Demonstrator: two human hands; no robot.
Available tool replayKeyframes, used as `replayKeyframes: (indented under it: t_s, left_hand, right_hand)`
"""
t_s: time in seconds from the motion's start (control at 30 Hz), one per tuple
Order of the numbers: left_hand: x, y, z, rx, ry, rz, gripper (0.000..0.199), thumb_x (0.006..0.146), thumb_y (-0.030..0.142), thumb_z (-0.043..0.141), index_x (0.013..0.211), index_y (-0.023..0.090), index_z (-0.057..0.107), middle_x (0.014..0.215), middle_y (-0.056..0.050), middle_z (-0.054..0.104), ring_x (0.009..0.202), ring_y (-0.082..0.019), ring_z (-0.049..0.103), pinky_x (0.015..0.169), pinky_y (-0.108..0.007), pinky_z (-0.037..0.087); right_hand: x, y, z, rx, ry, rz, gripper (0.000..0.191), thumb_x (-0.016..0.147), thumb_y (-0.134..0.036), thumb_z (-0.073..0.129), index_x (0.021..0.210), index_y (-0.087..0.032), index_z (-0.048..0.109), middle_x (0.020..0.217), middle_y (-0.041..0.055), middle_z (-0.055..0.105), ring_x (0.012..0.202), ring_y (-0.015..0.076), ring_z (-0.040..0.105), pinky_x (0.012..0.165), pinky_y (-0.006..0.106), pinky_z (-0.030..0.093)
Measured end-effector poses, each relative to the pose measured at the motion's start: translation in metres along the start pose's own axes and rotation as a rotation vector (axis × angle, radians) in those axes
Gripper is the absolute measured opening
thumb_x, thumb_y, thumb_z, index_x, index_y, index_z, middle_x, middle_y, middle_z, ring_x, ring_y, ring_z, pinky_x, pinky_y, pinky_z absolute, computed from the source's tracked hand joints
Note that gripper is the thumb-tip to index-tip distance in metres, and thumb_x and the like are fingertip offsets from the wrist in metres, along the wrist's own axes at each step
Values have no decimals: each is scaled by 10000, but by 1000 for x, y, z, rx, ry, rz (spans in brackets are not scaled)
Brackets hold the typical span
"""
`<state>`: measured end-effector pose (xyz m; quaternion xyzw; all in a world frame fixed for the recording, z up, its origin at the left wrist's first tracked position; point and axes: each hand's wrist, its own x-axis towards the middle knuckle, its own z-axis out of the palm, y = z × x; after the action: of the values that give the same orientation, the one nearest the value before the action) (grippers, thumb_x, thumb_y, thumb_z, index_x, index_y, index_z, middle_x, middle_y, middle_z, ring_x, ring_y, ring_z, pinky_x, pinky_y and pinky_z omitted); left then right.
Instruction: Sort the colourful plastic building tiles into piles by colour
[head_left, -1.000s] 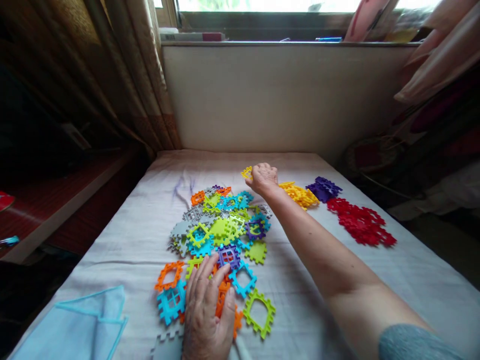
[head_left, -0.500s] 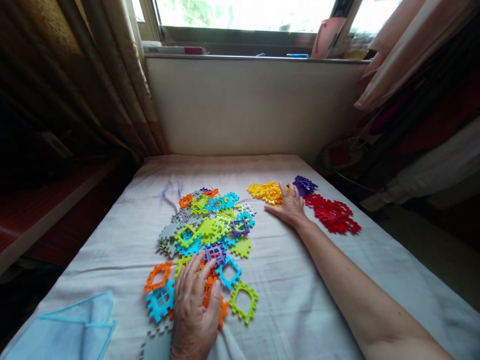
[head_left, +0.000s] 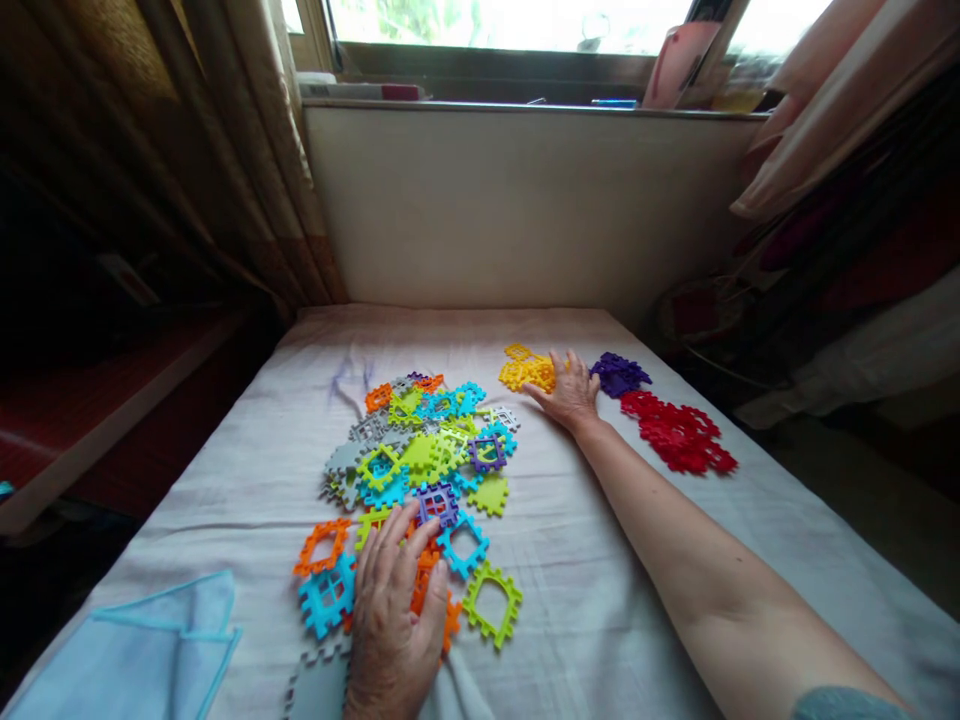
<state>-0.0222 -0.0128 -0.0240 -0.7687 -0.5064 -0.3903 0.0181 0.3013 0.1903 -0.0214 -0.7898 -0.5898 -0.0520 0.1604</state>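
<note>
My left hand (head_left: 397, 605) lies with fingers stretched over the near part of a mixed pile of toothed plastic building tiles. Around it are an orange tile (head_left: 324, 547), a blue tile (head_left: 328, 597), a grey tile (head_left: 319, 685) and a lime green tile (head_left: 511, 606). Farther back, my right hand (head_left: 568, 390) is spread at the right side of a heap of yellow tiles (head_left: 527, 372), partly covering it. Just right of that hand sits a purple heap (head_left: 619, 374), with a heap of red tiles (head_left: 679, 432) nearer to me. Whatever lies under either palm is hidden.
A pale sheet (head_left: 585, 600) covers the bed-like surface. Folded light blue cloth (head_left: 142, 645) lies at the near left. Beyond the far edge rises a low wall (head_left: 525, 200) below a window, a pink cup (head_left: 679, 65) on its sill. Curtains (head_left: 247, 150) hang at left.
My right hand has shifted slightly at the right side of the yellow heap, and more of the purple heap shows. A yellow tile now stands out at the heap's back. The left hand stays put.
</note>
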Motion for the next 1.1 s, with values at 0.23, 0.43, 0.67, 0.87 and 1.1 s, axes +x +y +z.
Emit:
replayKeyframes:
  t_s: [0.23,0.43,0.67,0.87,1.1]
  left_hand:
    - [1,0,-1,24,12,36,337,900,217,514,1231,242,573,1340,-81,599,1260,-225,537,1068,-446,417]
    - [1,3,-3,42,-12,28,339,898,198,520,1232,237,567,1353,-87,589,1269,-219,530,1082,-438,406]
    - [1,3,-3,19,-14,9,339,905,212,511,1236,251,571,1333,-81,603,1257,-227,542,1068,-464,428]
    - [4,12,-3,7,10,11,356,902,199,508,1250,239,572,1340,-94,591,1287,-237,519,1089,-481,420]
    - [-6,-2,-41,143,-52,-42,447,925,312,489,1363,224,500,1389,-116,566,1358,-282,441,1157,-540,287]
  right_hand:
    - [47,-43,-27,-82,-203,-153,651,906,-642,397,1439,-273,459,1568,141,319,1430,325,261,1107,576,230]
    - [70,-75,-16,-154,-420,-233,584,920,-628,392,1308,-247,605,1409,153,536,1315,344,438,1091,669,183]
    - [48,-60,-30,-275,-372,-220,574,949,-599,354,1121,-187,715,1227,173,665,1206,342,535,1076,641,205]
    - [-4,-88,-38,35,-185,-389,500,972,-511,401,1354,-231,561,1381,101,583,1272,247,513,1075,385,350]
    - [-49,-127,-31,134,-401,-391,511,950,-569,422,1359,-295,560,1376,51,591,1275,218,523,1019,311,419]
